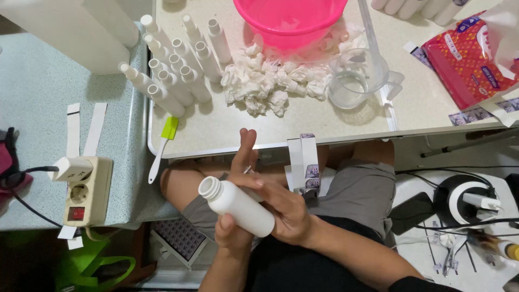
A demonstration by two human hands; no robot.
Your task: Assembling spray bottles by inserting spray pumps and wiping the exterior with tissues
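Your left hand (238, 184) and right hand (286, 208) both wrap a white bottle (238, 204), uncapped, over your lap, just below the desk (216, 127) edge, with more bottles (173, 65) lying above.

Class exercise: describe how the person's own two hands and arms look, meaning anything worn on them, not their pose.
Both the left hand and the right hand are bare: no gloves, rings, watch or bands visible. Both forearms are uncovered; a dark sleeve edge shows only at the right arm's bottom corner.

red packet (466, 59) top right; label strips (309, 162) at table edge.
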